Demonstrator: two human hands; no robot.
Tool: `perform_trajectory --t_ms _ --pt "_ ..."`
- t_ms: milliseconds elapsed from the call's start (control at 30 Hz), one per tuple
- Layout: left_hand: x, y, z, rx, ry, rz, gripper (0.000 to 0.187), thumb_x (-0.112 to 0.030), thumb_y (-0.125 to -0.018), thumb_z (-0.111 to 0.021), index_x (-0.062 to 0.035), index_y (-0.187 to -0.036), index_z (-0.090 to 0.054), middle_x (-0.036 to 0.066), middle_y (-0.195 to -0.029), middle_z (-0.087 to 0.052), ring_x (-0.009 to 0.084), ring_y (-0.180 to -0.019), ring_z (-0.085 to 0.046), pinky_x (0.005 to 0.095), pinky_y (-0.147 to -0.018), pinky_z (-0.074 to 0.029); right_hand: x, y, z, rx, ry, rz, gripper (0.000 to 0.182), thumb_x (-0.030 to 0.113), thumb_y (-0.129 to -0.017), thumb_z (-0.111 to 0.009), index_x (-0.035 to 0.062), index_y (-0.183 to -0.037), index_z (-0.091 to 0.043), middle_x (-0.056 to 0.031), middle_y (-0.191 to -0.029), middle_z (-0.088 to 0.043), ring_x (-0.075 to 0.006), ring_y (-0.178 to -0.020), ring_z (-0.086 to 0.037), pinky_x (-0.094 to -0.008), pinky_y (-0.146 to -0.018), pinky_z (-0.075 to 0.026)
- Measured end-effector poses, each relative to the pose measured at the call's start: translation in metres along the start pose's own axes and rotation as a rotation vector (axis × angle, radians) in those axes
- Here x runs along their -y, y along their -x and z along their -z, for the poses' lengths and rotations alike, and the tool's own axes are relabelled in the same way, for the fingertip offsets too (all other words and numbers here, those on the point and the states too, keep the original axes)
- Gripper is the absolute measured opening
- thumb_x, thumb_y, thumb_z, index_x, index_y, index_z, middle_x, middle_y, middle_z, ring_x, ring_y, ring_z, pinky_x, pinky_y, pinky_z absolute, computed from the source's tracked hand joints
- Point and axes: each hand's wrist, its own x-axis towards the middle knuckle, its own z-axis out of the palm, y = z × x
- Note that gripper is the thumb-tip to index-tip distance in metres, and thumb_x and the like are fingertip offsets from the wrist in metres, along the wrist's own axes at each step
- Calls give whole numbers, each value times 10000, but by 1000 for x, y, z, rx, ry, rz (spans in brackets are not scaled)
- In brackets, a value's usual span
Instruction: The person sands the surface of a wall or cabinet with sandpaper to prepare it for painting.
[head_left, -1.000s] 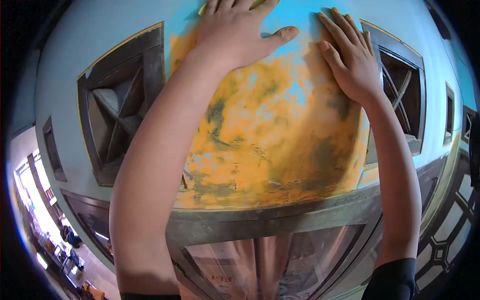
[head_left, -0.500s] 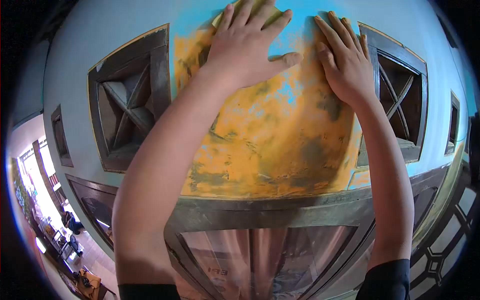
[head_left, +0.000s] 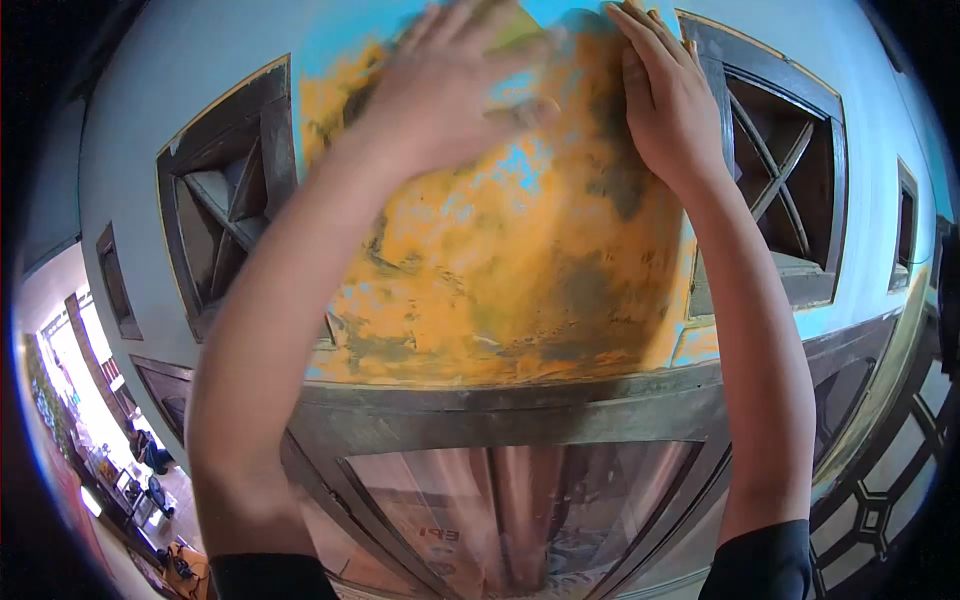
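Observation:
High on a wall patch of worn orange and blue paint (head_left: 500, 290), my left hand (head_left: 450, 90) is blurred by motion. Its fingers are spread over a yellowish-green sheet (head_left: 525, 32), pressed flat to the wall under the palm. Part of the sheet shows between and beyond the fingers. My right hand (head_left: 670, 95) rests on the wall at the patch's upper right edge, beside the right vent frame. Its fingers point up, lie close together and hold nothing.
Dark wooden vents with crossed bars stand at left (head_left: 225, 200) and right (head_left: 785, 170). A wooden beam (head_left: 520, 415) runs below the patch, above glass panes (head_left: 520, 510). A bright opening with a seated person (head_left: 150, 452) shows at lower left.
My left hand has swept a little over the wall with the sheet and is now blurred. The view has shifted, so the wall and vents sit further left. My right hand's fingers are closer together.

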Motion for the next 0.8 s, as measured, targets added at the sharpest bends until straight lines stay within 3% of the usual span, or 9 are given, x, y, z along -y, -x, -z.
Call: perform_trajectory --t_ms 133,233,333,433,533,567,667,767,800 --pt "12 -16 14 -87 41 365 717 -590 -1034 -392 -216 -1622 -222 120 -1706 -26 321 -1570 -6 509 -1272 -31 -1 3 0 -3 51 11 389 118 -1018 -432 13 -1369 -563 -218 -1475 -511 -396 -1422 -417 -488 -1198 -297" --pt "25 -10 -55 -430 -71 -60 686 -647 -914 -569 -320 -1510 -480 93 -1644 -318 374 -1519 -252 555 -1242 -192 1 4 3 4 67 9 388 110 -1011 -437 11 -1363 -568 -220 -1471 -515 -393 -1422 -417 -476 -1202 -295" --pt "-28 44 -51 -204 72 -318 704 -689 -916 -538 -320 -1512 -479 124 -1648 -299 381 -1525 -236 551 -1244 -188 -1 3 4 0 35 4 386 102 -1003 -447 16 -1356 -576 -219 -1471 -515 -395 -1417 -422 -468 -1201 -302" --pt "16 12 -50 -303 -85 -205 795 -790 -877 -483 -323 -1520 -466 128 -1652 -287 393 -1527 -226 568 -1239 -185 0 3 5 -2 33 -11 373 93 -996 -462 21 -1339 -593 -219 -1468 -518 -400 -1402 -438 -466 -1190 -318" --pt "21 -12 -14 -95 -75 253 729 -603 -1035 -381 -214 -1626 -204 120 -1706 -36 329 -1569 -16 511 -1271 -37 -4 5 -1 -24 -3 2 355 92 -996 -478 26 -1319 -610 -215 -1464 -525 -402 -1386 -455 -466 -1176 -338" --pt "-3 -3 -8 -74 -39 286 736 -612 -1034 -373 -206 -1625 -206 117 -1707 -47 330 -1570 -19 510 -1271 -33 -7 6 -3 -37 -21 11 349 93 -997 -483 27 -1313 -615 -213 -1463 -527 -403 -1381 -460 -465 -1170 -345" --pt "-29 51 -56 -181 -11 -297 886 -852 -822 -465 -335 -1541 -432 129 -1648 -296 407 -1526 -219 592 -1234 -170 -1 8 4 -18 8 -12 341 112 -1004 -493 27 -1309 -617 -207 -1457 -535 -396 -1377 -465 -459 -1163 -354" --pt "-12 52 -50 -175 -13 -350 801 -817 -831 -515 -384 -1504 -474 78 -1646 -317 398 -1514 -251 592 -1230 -190 -3 9 2 -32 44 26 339 126 -1008 -495 27 -1309 -617 -202 -1454 -540 -395 -1377 -466 -452 -1162 -357" --pt "-13 44 -34 -103 -38 -157 775 -748 -900 -467 -325 -1544 -384 88 -1667 -226 373 -1533 -173 564 -1243 -132 -2 8 2 -33 33 22 338 128 -1010 -493 28 -1308 -617 -201 -1453 -541 -394 -1377 -466 -454 -1163 -356"
